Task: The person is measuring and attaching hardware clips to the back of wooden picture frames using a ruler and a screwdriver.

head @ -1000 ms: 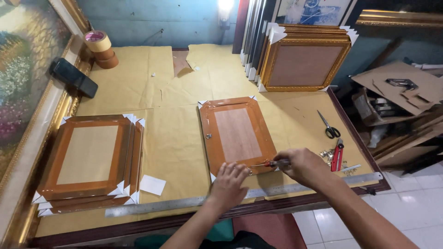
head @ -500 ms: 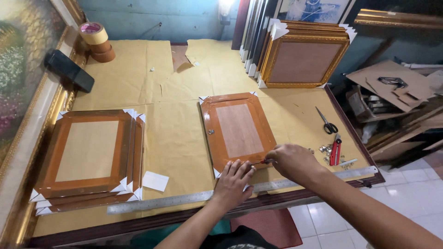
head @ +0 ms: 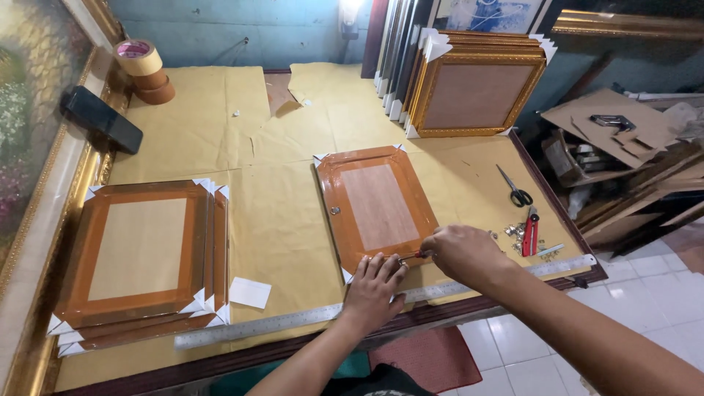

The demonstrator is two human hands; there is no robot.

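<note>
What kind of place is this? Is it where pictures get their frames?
Probably a picture-framing workshop: stacks of frames lie on the paper-covered table, more gold frames lean behind, with a ruler and scissors.

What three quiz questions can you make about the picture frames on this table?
1. True or false: the left hand presses on the near edge of the taped frame in the middle.
2. What does the right hand hold? A) scissors B) a thin red-handled tool C) a tape roll
3. What long metal thing lies along the table's near edge?

Key: 1 true; 2 B; 3 the steel ruler.
</note>
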